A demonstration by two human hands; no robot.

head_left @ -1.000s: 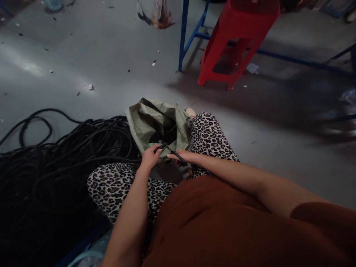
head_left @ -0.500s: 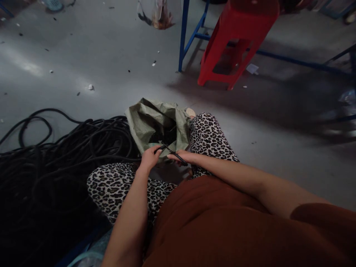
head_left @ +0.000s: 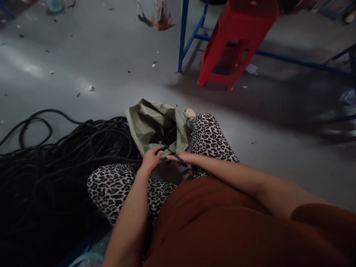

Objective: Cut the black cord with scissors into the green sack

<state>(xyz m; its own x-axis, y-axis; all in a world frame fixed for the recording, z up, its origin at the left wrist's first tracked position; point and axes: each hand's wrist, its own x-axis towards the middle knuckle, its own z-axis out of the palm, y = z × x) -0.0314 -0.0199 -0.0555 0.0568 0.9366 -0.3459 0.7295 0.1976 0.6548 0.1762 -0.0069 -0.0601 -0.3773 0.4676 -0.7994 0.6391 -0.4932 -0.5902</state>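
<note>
On a grey floor (head_left: 111,79), seen from the head camera, a worker in a rust-brown shirt (head_left: 236,222) and leopard-print trousers (head_left: 213,139) sits with knees apart, both bare hands meeting over the near edge of a pale green sack (head_left: 139,124). The left hand (head_left: 150,160) pinches a black cable (head_left: 159,150) between thumb and fingers, the short end pointing up and to the right. The right hand (head_left: 189,157) grips a black-handled tool (head_left: 180,159), its fingers wrapped about the handle, though the underside of the grip is hidden; the tool's far end meets the cable just above the sack's rim. The tool is too small and dark to identify.

The sack's mouth faces up, and dark pieces (head_left: 167,136) lie inside, too dim to tell apart. To the left, a heap of black coils (head_left: 91,137) spreads across the floor, touching the sack and fading into shadow beside the left knee. A pale blue rim (head_left: 86,256) shows at the bottom edge. Beyond the sack stands a red stool (head_left: 250,22), next to a blue frame (head_left: 183,40). Well apart, a clear bag (head_left: 161,16) and a light blue basket (head_left: 54,5) sit along the top edge, with small scraps (head_left: 90,88) scattered around.
</note>
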